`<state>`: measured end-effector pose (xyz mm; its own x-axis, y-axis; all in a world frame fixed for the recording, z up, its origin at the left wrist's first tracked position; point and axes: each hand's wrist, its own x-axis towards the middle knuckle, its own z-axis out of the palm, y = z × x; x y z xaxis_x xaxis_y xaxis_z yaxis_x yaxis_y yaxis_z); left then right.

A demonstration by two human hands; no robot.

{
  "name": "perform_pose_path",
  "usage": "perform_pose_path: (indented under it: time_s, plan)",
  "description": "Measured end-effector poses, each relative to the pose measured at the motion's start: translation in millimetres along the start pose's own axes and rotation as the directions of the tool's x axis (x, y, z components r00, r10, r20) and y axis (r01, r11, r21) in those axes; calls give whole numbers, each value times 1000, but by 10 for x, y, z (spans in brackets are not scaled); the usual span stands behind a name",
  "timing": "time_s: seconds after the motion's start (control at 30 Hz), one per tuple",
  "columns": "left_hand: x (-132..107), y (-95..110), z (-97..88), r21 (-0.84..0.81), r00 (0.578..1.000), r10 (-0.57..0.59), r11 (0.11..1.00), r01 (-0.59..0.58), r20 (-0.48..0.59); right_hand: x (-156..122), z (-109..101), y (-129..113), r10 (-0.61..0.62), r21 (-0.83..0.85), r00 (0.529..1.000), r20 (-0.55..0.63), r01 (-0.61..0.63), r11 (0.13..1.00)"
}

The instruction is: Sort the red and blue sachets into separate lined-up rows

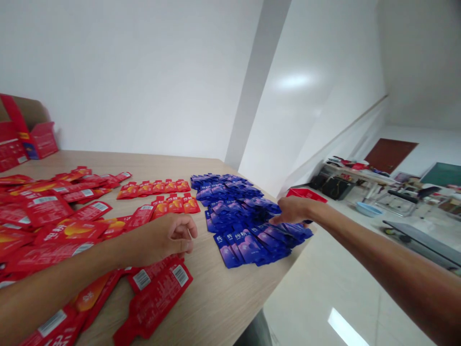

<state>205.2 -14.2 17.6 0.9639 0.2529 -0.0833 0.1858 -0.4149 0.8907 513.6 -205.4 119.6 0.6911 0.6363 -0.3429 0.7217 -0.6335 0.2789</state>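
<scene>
Right hand (293, 210): grip on the right flank of the blue sachets (237, 216), fingertips touching the top layer; pinching or only resting, cannot tell | pile lies left of this hand, long axis running away along the surface (216, 298) edge | left hand (169, 238): half curled, empty, over red sachets (154, 293), near the pile but apart.

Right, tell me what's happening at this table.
A person works at a light wooden table. Their right hand reaches onto the pile of small blue foil sachets near the table's right edge, fingers on them; whether it grips one is unclear. The left hand is half-curled and empty, low over the flat red foil sachets spread across the left. An open red cardboard box stands at the far left.
</scene>
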Motion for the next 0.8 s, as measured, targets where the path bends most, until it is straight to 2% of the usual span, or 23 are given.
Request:
perform_pose_path:
  time_s: [0.2,0.33,0.43,0.53,0.6,0.67,0.73,0.8]
  plan:
    - [36,51,63,-20,999,7,1000,-7,39,176,98,-75,-6,42,998,62,4,999]
    - [-19,83,14,46,1000,17,999,-18,24,198,140,-139,-27,17,1000,14,27,999]
    - [-122,67,-237,143,1000,3,990,-1,-18,161,197,-196,-72,-20,996,-53,71,997]
    - [-269,6,-686,258,985,4,965,42,-174,171,237,-200,-110,-54,991,-76,106,993]
    - [-373,-75,-1006,357,941,-9,924,138,-339,207,232,-173,-133,-76,986,-105,126,989]
    - [-453,-188,-1246,438,872,-36,854,281,-489,211,200,-156,-141,-104,978,-157,126,987]
    - [-482,-323,-1352,488,813,-55,776,400,-579,127,168,-201,-166,-128,950,-265,136,982]
    - [-446,-461,-1318,518,793,-73,720,462,-605,-62,183,-359,-219,-122,891,-397,185,975]
